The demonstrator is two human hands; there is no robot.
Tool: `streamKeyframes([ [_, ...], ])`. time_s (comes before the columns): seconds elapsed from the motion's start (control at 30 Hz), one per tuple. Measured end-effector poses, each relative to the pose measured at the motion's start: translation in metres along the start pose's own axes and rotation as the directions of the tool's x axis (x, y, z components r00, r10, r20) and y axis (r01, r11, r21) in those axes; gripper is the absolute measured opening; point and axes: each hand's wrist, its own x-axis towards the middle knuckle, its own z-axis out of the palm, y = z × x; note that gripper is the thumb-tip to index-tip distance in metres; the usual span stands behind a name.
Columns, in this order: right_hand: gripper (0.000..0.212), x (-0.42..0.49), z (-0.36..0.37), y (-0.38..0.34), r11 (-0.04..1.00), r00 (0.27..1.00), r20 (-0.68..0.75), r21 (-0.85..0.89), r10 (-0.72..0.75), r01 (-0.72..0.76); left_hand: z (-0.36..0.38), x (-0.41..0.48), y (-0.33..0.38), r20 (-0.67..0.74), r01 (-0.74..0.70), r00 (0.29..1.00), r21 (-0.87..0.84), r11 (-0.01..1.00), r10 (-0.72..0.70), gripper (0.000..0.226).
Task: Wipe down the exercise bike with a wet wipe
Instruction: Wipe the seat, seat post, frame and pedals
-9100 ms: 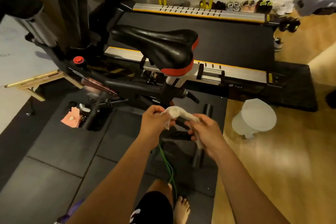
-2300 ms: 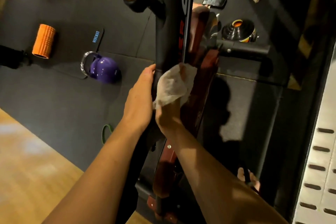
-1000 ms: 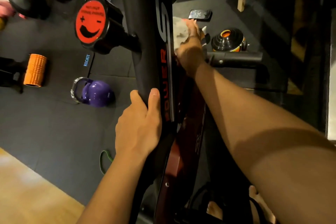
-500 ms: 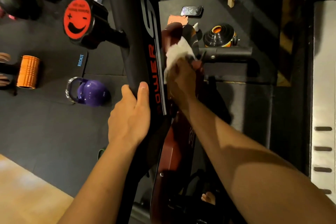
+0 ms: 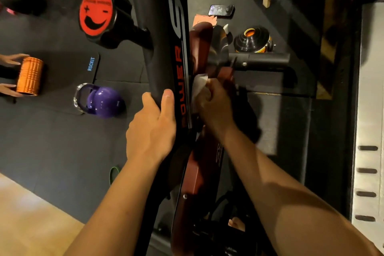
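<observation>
Looking straight down the black frame tube (image 5: 164, 54) of the exercise bike, lettered "POWER" in orange, the view catches both bare hands at work. The left hand (image 5: 150, 129) lies on the tube with its grip wrapped round the left side, thumb along the lettered face. The right hand (image 5: 215, 106) is clenched on a white wet wipe (image 5: 199, 85), which is crumpled and pressed against the dark red flywheel guard (image 5: 202, 48) just right of the tube — only the wipe's upper corner shows above the knuckles.

A red resistance knob (image 5: 96, 11), marked with plus and minus signs, juts from the tube's left side. A black bar (image 5: 259, 60) sticks out to the right, near the wipe.

On the dark rubber floor mat (image 5: 52, 141) to the left stand a purple kettlebell (image 5: 101, 101) and an orange foam roller (image 5: 29, 76) — another person's hands touch the roller's ends. To the right of the bike lie a phone (image 5: 221, 10) and a black-and-orange container (image 5: 252, 40), well apart from the hands.
</observation>
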Motion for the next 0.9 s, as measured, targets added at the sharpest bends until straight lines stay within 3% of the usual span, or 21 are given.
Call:
streamKeyframes([
  [0.13, 0.019, 0.013, 0.018, -0.002, 0.987, 0.986, -0.124, -0.131, -0.107, 0.091, -0.002, 0.006, -0.004, 0.041, 0.010, 0.999, -0.026, 1.000, -0.009, 0.064],
  [0.2, 0.017, -0.004, 0.016, 0.004, 0.989, 0.986, -0.123, -0.110, -0.113, 0.099, -0.004, 0.014, -0.007, 0.111, 0.040, 0.994, -0.133, 0.990, -0.025, 0.062],
  [0.23, 0.017, -0.021, 0.017, 0.014, 0.993, 0.993, -0.097, -0.103, -0.060, 0.050, -0.006, 0.016, -0.008, 0.162, 0.080, 0.986, -0.270, 0.960, -0.037, 0.061],
  [0.3, 0.018, -0.065, 0.017, 0.024, 0.980, 0.999, 0.008, -0.198, 0.032, -0.030, -0.009, 0.016, -0.016, 0.271, 0.201, 0.961, -0.556, 0.807, -0.052, 0.053],
  [0.4, 0.021, -0.084, 0.015, 0.005, 0.977, 0.998, 0.046, -0.210, 0.043, -0.032, -0.014, 0.013, -0.026, 0.304, 0.263, 0.951, -0.729, 0.632, -0.046, 0.048],
  [0.47, 0.019, -0.073, 0.017, -0.033, 0.987, 0.998, -0.008, -0.154, -0.055, 0.053, -0.016, 0.012, -0.031, 0.300, 0.265, 0.953, -0.775, 0.573, -0.034, 0.050],
  [0.57, 0.023, -0.074, 0.025, -0.073, 0.968, 0.967, -0.091, -0.102, -0.238, 0.229, -0.020, 0.008, -0.032, 0.272, 0.245, 0.962, -0.790, 0.562, -0.037, 0.051],
  [0.7, 0.034, -0.159, 0.041, -0.051, 0.950, 0.995, 0.096, -0.311, 0.036, -0.005, -0.020, 0.000, -0.031, 0.238, 0.237, 0.969, -0.813, 0.532, -0.067, 0.041],
  [0.83, 0.045, -0.213, 0.064, -0.036, 0.869, 0.964, 0.264, -0.471, -0.028, 0.154, -0.023, -0.003, -0.037, 0.223, 0.223, 0.972, -0.799, 0.559, -0.069, 0.044],
  [0.87, 0.045, -0.205, 0.060, -0.045, 0.807, 0.963, 0.262, -0.554, -0.064, 0.204, -0.021, -0.003, -0.042, 0.210, 0.213, 0.975, -0.801, 0.560, -0.070, 0.045],
  [0.9, 0.045, -0.188, 0.053, -0.053, 0.678, 0.929, 0.370, -0.679, -0.016, 0.282, -0.020, -0.008, -0.046, 0.207, 0.211, 0.976, -0.798, 0.564, -0.073, 0.046],
])
